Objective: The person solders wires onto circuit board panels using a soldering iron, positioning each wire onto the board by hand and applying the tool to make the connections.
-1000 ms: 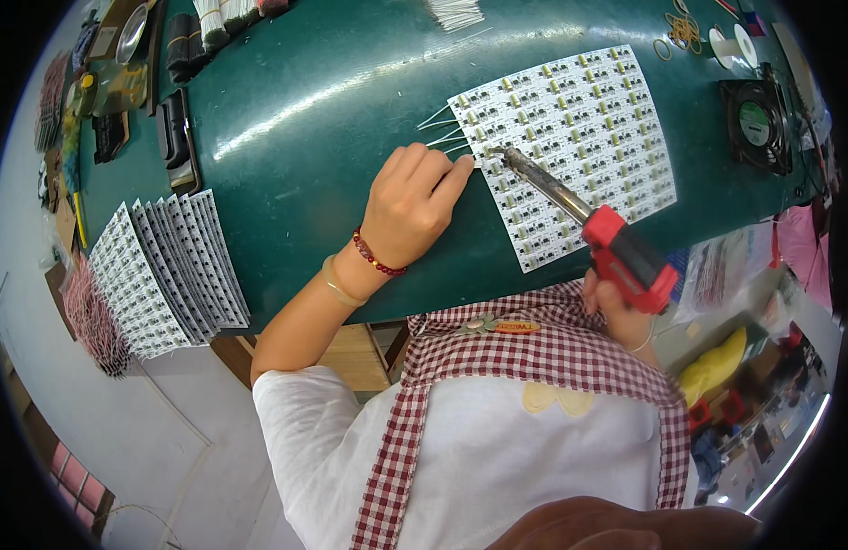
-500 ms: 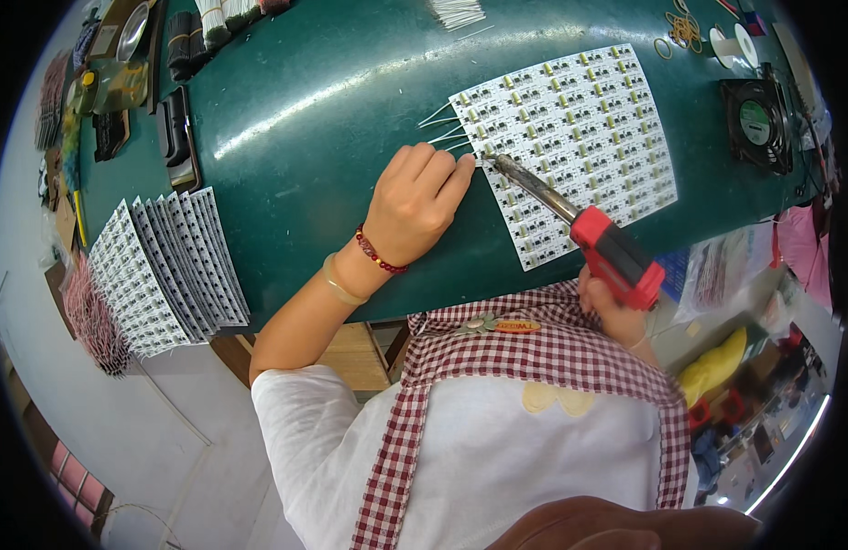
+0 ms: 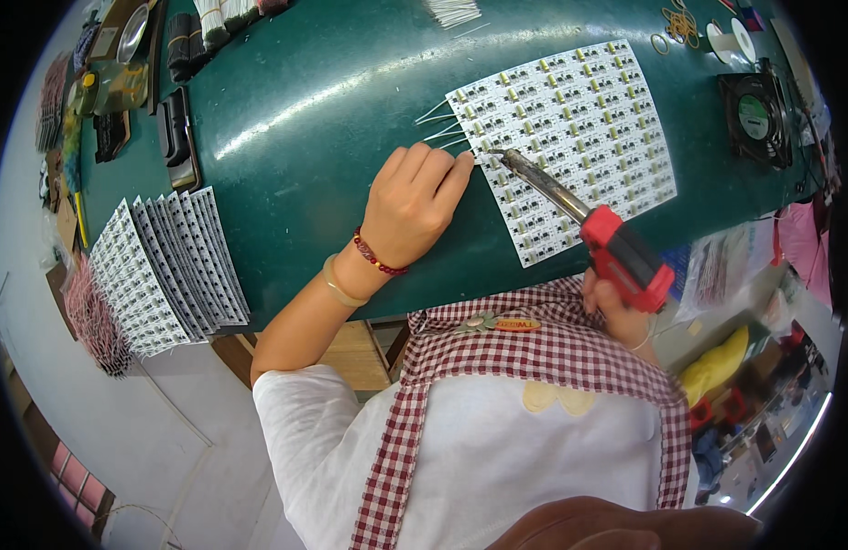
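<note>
While your left hand lies flat on the green bench, fingers spread and closed on nothing, its fingertips press the near-left corner of the white circuit panel, which lies on the right half of the bench. Thin wire leads stick out from the panel's left edge, just above those fingertips.

Head view, work: your right hand has its grip clenched round the red handle of the soldering iron. The iron's metal tip rests on the panel's left edge, just beside your left fingertips.

Judgement: keep the left fingers clear of the hot tip, hold the panel still with steady downward pressure, and bring the tip squarely onto one pad rather than across two. The shaft crosses the panel at a low angle, so bridging neighbouring pads looks like the main risk.

Head view, containers: few show. A round metal dish sits at the far-left bench corner; contents cannot be told. A fanned stack of panels lies loose at the left edge, not in any tray. A small black fan stands at the far right, and a white spool beyond it.
</note>
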Demonstrator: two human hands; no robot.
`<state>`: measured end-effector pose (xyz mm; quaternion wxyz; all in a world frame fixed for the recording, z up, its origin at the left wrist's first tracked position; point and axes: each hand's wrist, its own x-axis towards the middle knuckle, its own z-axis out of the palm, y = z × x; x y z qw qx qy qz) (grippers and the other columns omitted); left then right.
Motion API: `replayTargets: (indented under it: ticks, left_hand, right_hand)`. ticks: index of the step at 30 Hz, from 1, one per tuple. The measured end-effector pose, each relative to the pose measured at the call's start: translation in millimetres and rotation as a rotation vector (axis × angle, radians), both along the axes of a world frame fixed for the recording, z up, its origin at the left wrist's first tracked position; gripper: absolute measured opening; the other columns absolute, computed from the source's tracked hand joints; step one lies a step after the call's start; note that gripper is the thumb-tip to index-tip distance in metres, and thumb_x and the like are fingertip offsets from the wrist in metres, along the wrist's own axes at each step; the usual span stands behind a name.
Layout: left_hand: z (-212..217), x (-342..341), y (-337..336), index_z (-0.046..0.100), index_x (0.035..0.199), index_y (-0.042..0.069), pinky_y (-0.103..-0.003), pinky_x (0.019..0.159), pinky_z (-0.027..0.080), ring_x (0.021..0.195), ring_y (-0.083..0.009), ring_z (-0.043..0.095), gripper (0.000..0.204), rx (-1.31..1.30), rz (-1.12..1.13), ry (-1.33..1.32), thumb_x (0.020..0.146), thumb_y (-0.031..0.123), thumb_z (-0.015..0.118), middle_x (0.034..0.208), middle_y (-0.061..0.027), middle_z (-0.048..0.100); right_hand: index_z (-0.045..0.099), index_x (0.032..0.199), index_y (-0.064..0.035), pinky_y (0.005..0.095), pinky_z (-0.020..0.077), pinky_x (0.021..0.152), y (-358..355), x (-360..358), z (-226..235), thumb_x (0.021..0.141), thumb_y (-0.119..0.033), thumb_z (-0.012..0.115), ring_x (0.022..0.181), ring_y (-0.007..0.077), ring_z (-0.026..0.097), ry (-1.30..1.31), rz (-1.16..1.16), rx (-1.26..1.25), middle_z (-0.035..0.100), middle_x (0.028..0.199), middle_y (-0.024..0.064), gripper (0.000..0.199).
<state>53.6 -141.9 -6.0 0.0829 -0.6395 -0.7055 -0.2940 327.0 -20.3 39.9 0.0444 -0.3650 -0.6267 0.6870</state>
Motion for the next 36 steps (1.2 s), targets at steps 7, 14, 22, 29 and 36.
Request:
replayTargets:
  ticks: [7, 14, 22, 29, 36]
  left_hand:
    - [2, 4, -1, 0.068, 0.089, 0.003, -0.03, 0.057, 0.04, 0.067, -0.0171, 0.053, 0.023, 0.021, -0.016, 0.058, 0.067, 0.0, 0.068, 0.075, -0.0023, 0.055]
    - [3, 8, -2, 0.068, 0.088, 0.005, -0.03, 0.059, 0.039, 0.068, -0.0165, 0.054, 0.023, -0.002, 0.013, 0.087, 0.065, 0.0, 0.068, 0.072, -0.001, 0.052]
    - [2, 7, -2, 0.068, 0.089, 0.006, -0.03, 0.059, 0.038, 0.068, -0.0154, 0.054, 0.024, -0.007, 0.021, 0.108, 0.065, 0.001, 0.068, 0.071, 0.0002, 0.051]
    - [1, 7, -1, 0.067, 0.087, 0.007, -0.03, 0.059, 0.037, 0.067, -0.0157, 0.053, 0.022, -0.029, 0.029, 0.104, 0.066, 0.001, 0.068, 0.071, 0.0, 0.05]
    - [0, 7, -1, 0.067, 0.086, 0.008, -0.031, 0.059, 0.036, 0.067, -0.0164, 0.052, 0.025, 0.004, 0.045, 0.03, 0.063, 0.001, 0.072, 0.072, -0.0003, 0.05]
  right_hand:
    - [0.057, 0.09, 0.0023, 0.0235, 0.0411, 0.052, 3, 9, -6, 0.087, -0.04, 0.065, 0.057, 0.0101, 0.051, 0.0, 0.048, -0.013, 0.056, 0.072, 0.0051, 0.043]
    - [0.057, 0.09, 0.0021, 0.0232, 0.0412, 0.053, 1, 12, -7, 0.087, -0.039, 0.065, 0.058, 0.0099, 0.051, -0.024, 0.032, -0.042, 0.056, 0.073, 0.0052, 0.042]
    - [0.063, 0.084, -0.004, 0.026, 0.0437, 0.054, 1, 12, -13, 0.083, -0.016, 0.067, 0.058, 0.0116, 0.056, -0.019, 0.005, 0.028, 0.058, 0.068, 0.0016, 0.013]
    - [0.066, 0.089, -0.0051, 0.0293, 0.0454, 0.059, 2, 13, -20, 0.078, -0.015, 0.07, 0.065, 0.0175, 0.06, 0.008, 0.045, 0.22, 0.063, 0.076, 0.0039, 0.015]
    - [0.053, 0.108, 0.0032, 0.0242, 0.0419, 0.053, 0, 19, -22, 0.091, -0.029, 0.061, 0.058, 0.01, 0.05, 0.056, 0.111, 0.189, 0.057, 0.077, 0.0071, 0.038]
